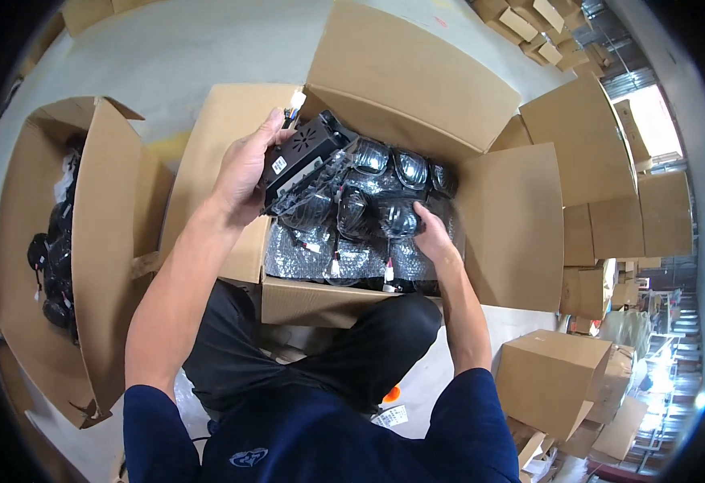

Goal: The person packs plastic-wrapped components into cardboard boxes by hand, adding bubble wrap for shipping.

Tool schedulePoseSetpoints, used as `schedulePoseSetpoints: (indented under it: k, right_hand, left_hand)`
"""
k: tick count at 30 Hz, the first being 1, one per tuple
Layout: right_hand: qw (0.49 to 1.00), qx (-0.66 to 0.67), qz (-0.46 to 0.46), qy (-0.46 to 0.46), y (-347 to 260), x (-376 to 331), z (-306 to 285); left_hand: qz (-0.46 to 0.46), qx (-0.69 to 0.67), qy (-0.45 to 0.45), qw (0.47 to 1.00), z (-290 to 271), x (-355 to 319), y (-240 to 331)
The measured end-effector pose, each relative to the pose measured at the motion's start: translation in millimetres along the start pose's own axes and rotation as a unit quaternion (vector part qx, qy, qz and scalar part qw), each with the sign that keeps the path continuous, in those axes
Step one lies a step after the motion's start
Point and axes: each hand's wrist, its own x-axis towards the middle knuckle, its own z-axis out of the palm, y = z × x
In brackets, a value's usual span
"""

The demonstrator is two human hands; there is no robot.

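Observation:
My left hand (244,171) is closed on the side of a black box-shaped electronic unit (304,149) with slots in its face and white labels. A white plug on thin wires sticks up by my fingertips. This unit is tilted over the left part of an open cardboard box (332,304). Inside the box, my right hand (435,235) is closed on the right side of a glossy black rounded part (398,216). Several similar black parts lie around it on bubble wrap (288,256), some with short leads and white plugs. The undersides of the parts are hidden.
Tall box flaps (413,68) stand up at the back and right. To the left is another open carton (111,241) holding black wrapped parts. Brown cartons (550,366) are stacked along the right. My knees are close against the near wall of the middle box.

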Motion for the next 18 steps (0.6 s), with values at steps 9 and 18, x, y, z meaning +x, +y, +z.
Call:
schedulePoseSetpoints:
  k: [9, 18]
  right_hand:
    - [0.94, -0.275, -0.044, 0.194, 18.9, -10.5, -30.3]
    - [0.727, -0.554, -0.37, 0.17, -38.6, -73.0, 100.4]
  left_hand:
    - [-0.002, 0.021, -0.016, 1.0, 25.0, -6.3, -0.2]
    - [-0.005, 0.089, 0.013, 0.996, 29.2, -3.3, -26.5]
